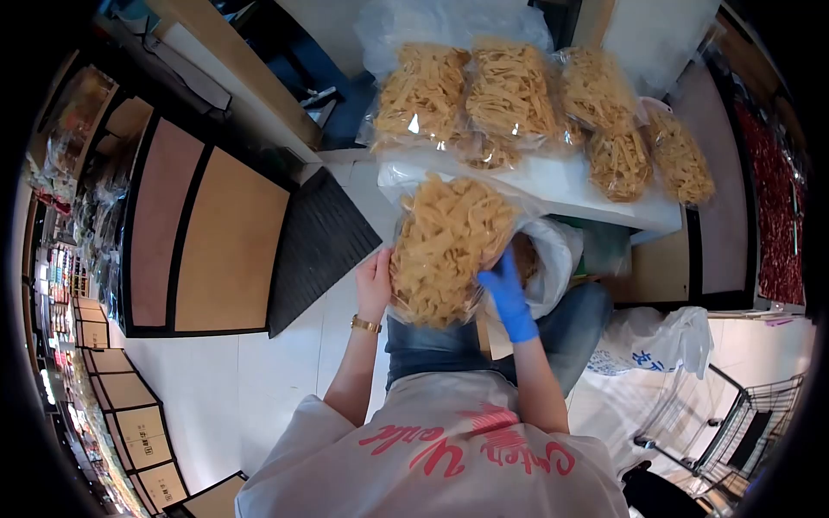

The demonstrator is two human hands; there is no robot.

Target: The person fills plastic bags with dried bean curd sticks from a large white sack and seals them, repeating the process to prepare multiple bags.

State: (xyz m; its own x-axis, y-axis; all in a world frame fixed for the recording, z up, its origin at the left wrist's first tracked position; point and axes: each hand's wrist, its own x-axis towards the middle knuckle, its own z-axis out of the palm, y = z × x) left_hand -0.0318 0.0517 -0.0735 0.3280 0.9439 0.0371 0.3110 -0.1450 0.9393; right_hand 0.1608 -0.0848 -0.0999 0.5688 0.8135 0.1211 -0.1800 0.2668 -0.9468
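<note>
Clear plastic bag of pale yellow dried strips (447, 246): held up between both hands, in front of the person's knees and just below the near edge of the white surface (570, 186). Contents fill the bag; film glints along the top.

Left hand (375, 283): bare, gold bracelet (366, 325) at the wrist. Flat against the left side of the bag, fingers pressed together and pointing up along the plastic.

Right hand (508, 292): in a blue glove (511, 304). Set against the lower right side of the bag, fingers pressed close together on the film; fingertips partly hidden behind the bag.

Packed bags (509, 91): a row of matching filled bags lying side by side on the white surface, touching one another, some overlapping; the rightmost (680, 160) lies near the surface's right end.

White sack (553, 259): open, just behind the held bag on its right, under the surface edge; more of the same strips show inside.

Printed plastic bag (652, 341): on the floor to the right of the person's jeans.

Wire trolley (734, 423): lower right, partly cut off.

Black ridged mat (315, 237): on the pale floor to the left, beside tan panels with black frames.

Cardboard boxes (138, 423): stacked along the far left edge.
</note>
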